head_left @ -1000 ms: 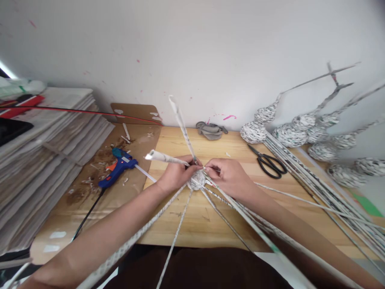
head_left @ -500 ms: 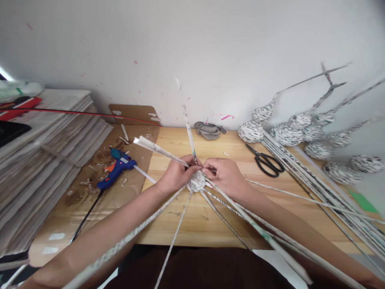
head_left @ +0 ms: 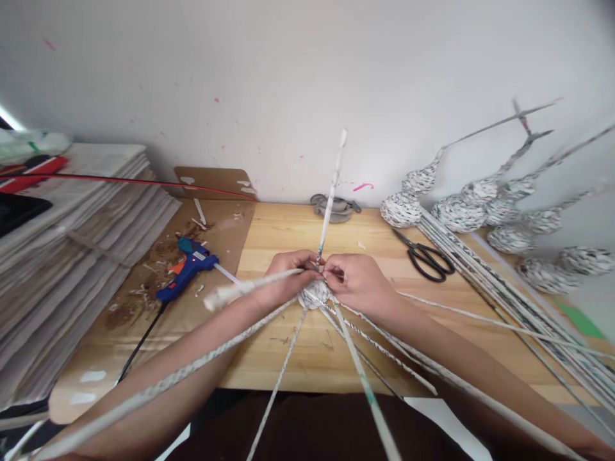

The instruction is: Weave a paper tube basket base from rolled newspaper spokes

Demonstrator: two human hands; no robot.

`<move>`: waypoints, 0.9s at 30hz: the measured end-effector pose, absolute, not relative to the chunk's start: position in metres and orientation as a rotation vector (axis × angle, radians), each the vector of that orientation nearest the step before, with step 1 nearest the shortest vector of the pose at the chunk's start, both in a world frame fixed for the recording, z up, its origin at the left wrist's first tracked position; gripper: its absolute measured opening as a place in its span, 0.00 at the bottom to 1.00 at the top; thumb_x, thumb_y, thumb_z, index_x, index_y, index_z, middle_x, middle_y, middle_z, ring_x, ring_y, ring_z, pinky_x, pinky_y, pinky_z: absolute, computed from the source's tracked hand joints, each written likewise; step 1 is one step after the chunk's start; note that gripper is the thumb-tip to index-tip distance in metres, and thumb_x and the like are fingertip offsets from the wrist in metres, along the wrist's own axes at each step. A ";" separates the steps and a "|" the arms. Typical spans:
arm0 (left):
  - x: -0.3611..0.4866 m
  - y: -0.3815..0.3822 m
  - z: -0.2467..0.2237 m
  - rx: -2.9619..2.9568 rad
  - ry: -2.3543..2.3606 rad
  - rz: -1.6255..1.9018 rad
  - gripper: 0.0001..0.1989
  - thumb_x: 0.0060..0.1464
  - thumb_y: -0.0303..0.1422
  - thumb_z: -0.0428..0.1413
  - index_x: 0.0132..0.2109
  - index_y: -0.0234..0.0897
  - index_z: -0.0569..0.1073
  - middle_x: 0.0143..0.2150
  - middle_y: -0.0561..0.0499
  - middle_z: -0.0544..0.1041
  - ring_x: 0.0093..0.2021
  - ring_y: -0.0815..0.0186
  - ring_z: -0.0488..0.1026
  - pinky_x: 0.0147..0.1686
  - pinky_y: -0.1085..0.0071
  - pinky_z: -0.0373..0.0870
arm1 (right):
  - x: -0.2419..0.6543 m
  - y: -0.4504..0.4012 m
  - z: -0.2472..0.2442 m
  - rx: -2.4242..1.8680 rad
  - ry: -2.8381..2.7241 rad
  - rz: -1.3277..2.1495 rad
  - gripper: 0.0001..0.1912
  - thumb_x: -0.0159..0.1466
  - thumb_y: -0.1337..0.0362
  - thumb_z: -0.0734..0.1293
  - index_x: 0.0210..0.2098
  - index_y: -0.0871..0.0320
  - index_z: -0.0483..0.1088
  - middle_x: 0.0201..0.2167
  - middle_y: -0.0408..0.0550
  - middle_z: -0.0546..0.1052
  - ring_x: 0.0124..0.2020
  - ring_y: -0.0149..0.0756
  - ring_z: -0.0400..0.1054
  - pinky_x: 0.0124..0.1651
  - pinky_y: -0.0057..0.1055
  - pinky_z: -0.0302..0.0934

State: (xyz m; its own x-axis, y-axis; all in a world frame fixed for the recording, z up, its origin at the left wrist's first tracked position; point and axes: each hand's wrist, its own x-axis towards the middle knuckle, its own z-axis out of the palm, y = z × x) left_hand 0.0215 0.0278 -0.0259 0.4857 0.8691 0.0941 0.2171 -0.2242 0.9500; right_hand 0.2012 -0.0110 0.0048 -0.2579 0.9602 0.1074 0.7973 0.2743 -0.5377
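Observation:
A small round woven base of rolled newspaper (head_left: 314, 295) lies on the wooden table between my hands, with several long paper tubes fanning out from it. My left hand (head_left: 287, 276) pinches a paper tube (head_left: 250, 287) at the base's far left edge; its loose end points left over my forearm. Close beside it, my right hand (head_left: 353, 276) has its fingers pressed together at the far right edge, on a paper strand mostly hidden by the fingertips. Another paper tube (head_left: 329, 203) stands up toward the wall from between my hands.
A blue glue gun (head_left: 186, 271) rests on cardboard (head_left: 211, 346) at left, near stacked newspapers (head_left: 91, 256). Black scissors (head_left: 427, 259), a bundle of paper tubes (head_left: 509, 307) and woven gourd shapes (head_left: 400, 209) are at right. A grey cloth item (head_left: 334, 208) sits by the wall.
The tube at my left hand has swung down and toward me. The upright tube now leans right instead of left. A green-marked tube near my right hand has shifted left.

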 end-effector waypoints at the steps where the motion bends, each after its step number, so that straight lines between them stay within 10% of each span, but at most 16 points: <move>1: 0.021 0.028 -0.025 1.729 0.939 0.805 0.09 0.48 0.31 0.61 0.38 0.33 0.78 0.29 0.51 0.79 0.29 0.67 0.72 0.31 0.73 0.67 | 0.202 -0.011 0.006 -1.617 -2.135 0.552 0.07 0.58 0.68 0.64 0.28 0.57 0.74 0.22 0.42 0.75 0.22 0.29 0.61 0.28 0.27 0.48; 17: 0.017 0.031 -0.021 1.952 0.993 0.768 0.04 0.52 0.31 0.57 0.32 0.35 0.75 0.26 0.53 0.75 0.27 0.69 0.69 0.28 0.75 0.63 | 0.210 -0.011 0.014 -1.647 -2.137 0.692 0.12 0.62 0.61 0.63 0.24 0.57 0.70 0.18 0.39 0.69 0.21 0.28 0.58 0.26 0.27 0.45; 27: 0.013 0.048 -0.027 1.555 1.022 0.973 0.10 0.47 0.37 0.62 0.31 0.35 0.72 0.24 0.53 0.74 0.25 0.69 0.70 0.26 0.73 0.64 | 0.232 -0.008 0.041 -1.577 -1.766 0.038 0.15 0.67 0.58 0.60 0.25 0.55 0.65 0.21 0.45 0.70 0.25 0.33 0.62 0.30 0.30 0.53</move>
